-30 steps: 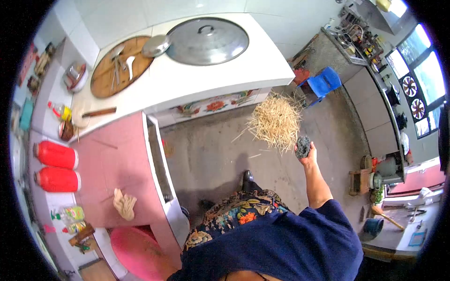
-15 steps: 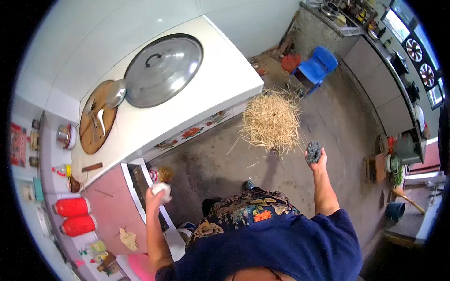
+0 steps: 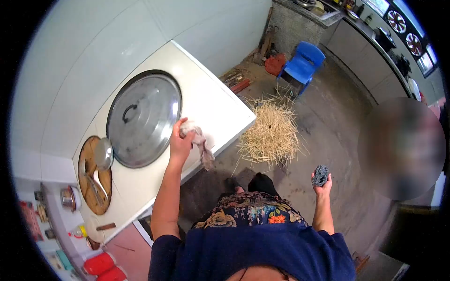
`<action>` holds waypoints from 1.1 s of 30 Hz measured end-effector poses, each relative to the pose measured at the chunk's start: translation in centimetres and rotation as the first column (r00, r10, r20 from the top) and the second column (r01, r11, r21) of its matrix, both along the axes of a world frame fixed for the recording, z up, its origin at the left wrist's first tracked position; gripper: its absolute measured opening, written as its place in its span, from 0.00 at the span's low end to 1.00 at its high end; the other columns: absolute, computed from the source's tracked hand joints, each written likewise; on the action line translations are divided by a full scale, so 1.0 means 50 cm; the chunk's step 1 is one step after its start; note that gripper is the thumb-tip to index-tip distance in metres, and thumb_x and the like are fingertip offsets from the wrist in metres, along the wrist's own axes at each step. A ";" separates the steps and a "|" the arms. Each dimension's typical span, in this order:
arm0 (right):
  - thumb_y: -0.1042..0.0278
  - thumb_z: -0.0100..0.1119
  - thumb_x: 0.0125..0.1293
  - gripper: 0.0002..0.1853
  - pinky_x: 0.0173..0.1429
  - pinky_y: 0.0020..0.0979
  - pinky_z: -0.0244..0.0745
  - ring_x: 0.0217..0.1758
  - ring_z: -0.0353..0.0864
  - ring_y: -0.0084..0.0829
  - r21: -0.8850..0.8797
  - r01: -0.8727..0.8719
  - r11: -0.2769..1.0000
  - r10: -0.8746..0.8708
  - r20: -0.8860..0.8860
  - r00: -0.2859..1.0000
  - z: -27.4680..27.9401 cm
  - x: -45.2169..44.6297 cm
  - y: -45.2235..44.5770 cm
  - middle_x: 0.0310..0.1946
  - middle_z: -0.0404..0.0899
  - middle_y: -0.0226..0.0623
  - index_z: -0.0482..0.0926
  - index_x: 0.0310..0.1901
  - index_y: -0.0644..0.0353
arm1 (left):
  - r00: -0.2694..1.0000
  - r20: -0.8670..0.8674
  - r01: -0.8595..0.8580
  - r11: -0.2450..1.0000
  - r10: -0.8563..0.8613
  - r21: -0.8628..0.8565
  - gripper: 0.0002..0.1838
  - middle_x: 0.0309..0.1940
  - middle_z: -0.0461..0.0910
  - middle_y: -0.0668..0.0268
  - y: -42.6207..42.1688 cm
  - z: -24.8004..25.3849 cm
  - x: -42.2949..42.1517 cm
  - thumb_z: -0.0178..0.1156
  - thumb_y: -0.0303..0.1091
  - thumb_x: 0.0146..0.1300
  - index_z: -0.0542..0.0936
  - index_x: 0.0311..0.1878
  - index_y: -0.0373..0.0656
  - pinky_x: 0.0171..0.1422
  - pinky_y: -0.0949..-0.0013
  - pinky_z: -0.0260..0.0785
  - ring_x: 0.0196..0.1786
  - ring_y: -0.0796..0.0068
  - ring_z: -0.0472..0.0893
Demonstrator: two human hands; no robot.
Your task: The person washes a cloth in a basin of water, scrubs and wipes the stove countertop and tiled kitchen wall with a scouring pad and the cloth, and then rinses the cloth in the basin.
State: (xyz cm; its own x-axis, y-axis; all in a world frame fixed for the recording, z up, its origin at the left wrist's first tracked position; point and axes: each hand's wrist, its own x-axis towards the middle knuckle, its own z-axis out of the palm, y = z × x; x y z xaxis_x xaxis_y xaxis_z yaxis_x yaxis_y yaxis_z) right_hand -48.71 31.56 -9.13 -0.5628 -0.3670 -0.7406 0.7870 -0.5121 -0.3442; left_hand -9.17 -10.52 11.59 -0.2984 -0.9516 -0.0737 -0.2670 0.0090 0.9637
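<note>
Big white counter [image 3: 213,96] here, metal lid [image 3: 147,124] lying on it. My left hand [image 3: 180,144] is near the lid, fingers bunched round a crumpled cloth [image 3: 200,139]; right hand [image 3: 323,188] out to my side, fingers curled round a dark scrubber [image 3: 320,175].

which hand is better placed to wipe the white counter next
Probably the left hand: it grips a cloth close to the counter, near the metal lid. The right hand holds a dark scrubber farther off, over the floor.
</note>
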 end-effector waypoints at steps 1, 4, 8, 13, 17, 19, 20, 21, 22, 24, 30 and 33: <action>0.43 0.36 0.71 0.27 0.52 0.51 0.72 0.48 0.78 0.45 0.011 0.000 1.000 0.000 0.002 1.000 -0.001 0.007 -0.005 0.48 0.80 0.41 0.76 0.52 0.56 | 0.993 -0.104 -0.050 0.998 0.054 0.042 0.21 0.35 0.76 0.68 -0.034 -0.010 -0.020 0.56 0.24 0.62 0.68 0.59 0.42 0.26 0.78 0.65 0.28 0.83 0.74; 0.43 0.36 0.71 0.27 0.54 0.50 0.72 0.50 0.78 0.44 0.005 0.012 1.000 -0.012 0.011 1.000 0.014 0.031 -0.048 0.50 0.79 0.41 0.76 0.54 0.55 | 0.928 -0.356 -0.115 0.993 0.107 0.000 0.18 0.43 0.75 0.64 -0.112 -0.046 -0.060 0.55 0.25 0.64 0.69 0.58 0.41 0.39 0.77 0.70 0.38 0.80 0.75; 0.44 0.37 0.72 0.26 0.55 0.51 0.72 0.52 0.77 0.45 -0.034 -0.087 0.996 0.087 0.005 0.996 0.007 0.002 -0.193 0.52 0.79 0.40 0.75 0.56 0.55 | 0.928 -0.372 -0.057 0.993 0.015 -0.102 0.17 0.50 0.72 0.61 -0.197 -0.065 -0.088 0.55 0.26 0.64 0.69 0.56 0.39 0.57 0.71 0.66 0.50 0.77 0.72; 0.49 0.37 0.73 0.24 0.51 0.53 0.75 0.51 0.78 0.44 -0.190 -0.341 0.921 0.334 -0.066 0.940 0.026 -0.051 -0.510 0.52 0.78 0.41 0.72 0.58 0.57 | 0.574 0.809 0.475 0.754 0.125 -0.454 0.27 0.63 0.64 0.45 -0.269 -0.107 -0.091 0.63 0.34 0.54 0.73 0.60 0.46 0.65 0.53 0.61 0.62 0.47 0.67; 0.50 0.37 0.73 0.23 0.53 0.49 0.77 0.52 0.78 0.41 -0.248 -0.561 0.790 0.551 -0.115 0.826 0.065 -0.059 -0.774 0.52 0.78 0.43 0.72 0.58 0.56 | 0.585 0.792 0.682 0.636 -0.178 -0.361 0.26 0.64 0.65 0.49 -0.342 -0.185 -0.165 0.62 0.35 0.56 0.73 0.60 0.45 0.68 0.51 0.58 0.64 0.48 0.66; 0.50 0.45 0.71 0.22 0.49 0.46 0.78 0.51 0.79 0.39 -0.225 -0.619 0.753 0.621 -0.069 0.781 0.064 -0.040 -0.886 0.50 0.79 0.42 0.73 0.55 0.58 | 0.476 0.870 0.764 0.550 -0.128 -0.337 0.26 0.63 0.65 0.49 -0.355 -0.185 -0.179 0.61 0.35 0.56 0.72 0.60 0.42 0.68 0.52 0.58 0.64 0.47 0.66; 0.50 0.48 0.70 0.21 0.47 0.44 0.78 0.48 0.79 0.38 -0.255 -0.630 0.733 0.644 -0.038 0.764 0.075 -0.028 -0.935 0.48 0.79 0.40 0.73 0.55 0.58 | 0.422 0.901 0.801 0.506 -0.099 -0.319 0.27 0.63 0.66 0.49 -0.367 -0.188 -0.190 0.61 0.35 0.57 0.71 0.60 0.41 0.69 0.53 0.58 0.64 0.47 0.66; 0.52 0.48 0.71 0.19 0.45 0.41 0.78 0.46 0.79 0.36 -0.224 -0.647 0.729 0.666 0.013 0.746 0.087 -0.017 -0.981 0.46 0.80 0.38 0.74 0.54 0.56 | 0.436 0.897 0.749 0.582 -0.073 -0.316 0.28 0.64 0.65 0.48 -0.399 -0.192 -0.197 0.60 0.34 0.58 0.68 0.62 0.36 0.68 0.56 0.59 0.62 0.46 0.68; 0.53 0.48 0.71 0.18 0.45 0.40 0.78 0.45 0.79 0.35 -0.236 -0.669 0.705 0.674 -0.072 0.736 0.073 -0.001 -1.018 0.45 0.80 0.37 0.74 0.53 0.57 | 0.450 0.892 0.636 0.686 0.043 -0.354 0.29 0.64 0.65 0.47 -0.423 -0.213 -0.198 0.60 0.34 0.58 0.68 0.63 0.35 0.67 0.56 0.60 0.61 0.46 0.68; 0.55 0.48 0.71 0.17 0.46 0.37 0.77 0.44 0.78 0.33 -0.256 -0.713 0.653 0.671 -0.241 0.701 0.049 0.035 -1.086 0.44 0.79 0.35 0.74 0.53 0.57 | 0.413 0.866 0.366 0.819 0.282 -0.442 0.30 0.63 0.65 0.46 -0.469 -0.248 -0.210 0.60 0.34 0.59 0.66 0.63 0.33 0.66 0.55 0.61 0.60 0.45 0.70; 0.58 0.52 0.70 0.18 0.61 0.24 0.61 0.54 0.68 0.22 0.012 -0.764 0.646 0.736 -0.276 0.618 0.006 0.136 -1.175 0.48 0.75 0.28 0.73 0.57 0.57 | 0.536 0.843 0.616 0.702 -0.041 -0.358 0.30 0.58 0.68 0.46 -0.524 -0.139 -0.254 0.61 0.33 0.56 0.68 0.63 0.36 0.62 0.54 0.65 0.58 0.46 0.70; 0.58 0.49 0.72 0.21 0.62 0.24 0.61 0.54 0.68 0.21 0.074 -0.873 0.482 0.822 -0.383 0.422 -0.033 0.174 -1.168 0.50 0.75 0.29 0.70 0.62 0.59 | 0.393 0.909 0.802 0.535 -0.136 -0.267 0.27 0.62 0.66 0.49 -0.527 -0.204 -0.230 0.55 0.26 0.53 0.70 0.60 0.35 0.68 0.53 0.58 0.65 0.47 0.66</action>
State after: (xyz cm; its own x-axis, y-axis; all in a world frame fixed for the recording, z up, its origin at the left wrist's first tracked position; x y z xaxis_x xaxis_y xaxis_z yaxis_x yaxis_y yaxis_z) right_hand -39.99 -26.86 -10.77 -0.0992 -0.8642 -0.4933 0.6941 0.2952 -0.6566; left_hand -20.68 -36.85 1.37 -0.8471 -0.5299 -0.0412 -0.5315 0.8448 0.0625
